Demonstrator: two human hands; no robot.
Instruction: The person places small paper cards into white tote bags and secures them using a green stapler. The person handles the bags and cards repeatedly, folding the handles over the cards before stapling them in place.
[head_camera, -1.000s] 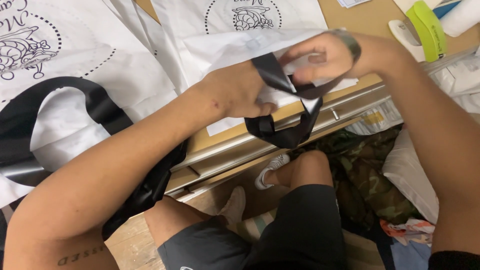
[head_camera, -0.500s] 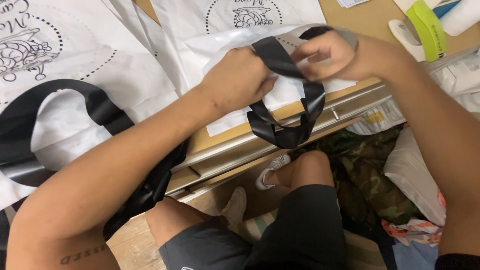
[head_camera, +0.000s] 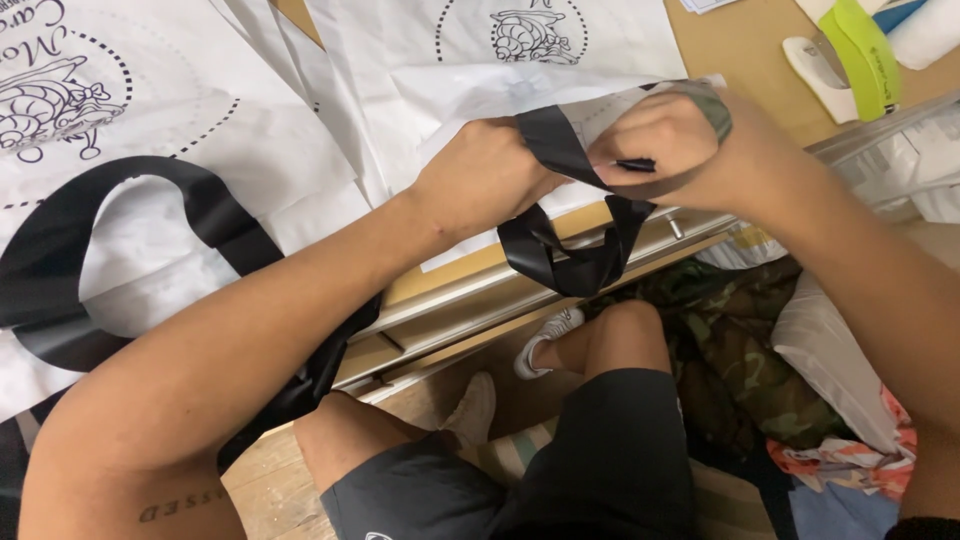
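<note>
My left hand (head_camera: 487, 178) and my right hand (head_camera: 655, 148) are closed side by side on a black ribbon handle (head_camera: 570, 250), which hangs in a loop below them over the table's front edge. The handle belongs to a white paper bag (head_camera: 480, 95) lying flat on the table just behind my hands, printed with a dark round emblem. My right hand also pinches a small black piece at its fingertips.
More white printed bags (head_camera: 150, 120) lie at the left, one with a wide black ribbon loop (head_camera: 120, 250). A green and white tape dispenser (head_camera: 850, 60) sits at the back right. Metal rails (head_camera: 470, 300) run along the table edge. Camouflage cloth (head_camera: 740, 340) lies below.
Both hands have risen slightly and drawn closer together; the ribbon loop has lifted with them and hangs a little shorter below my hands.
</note>
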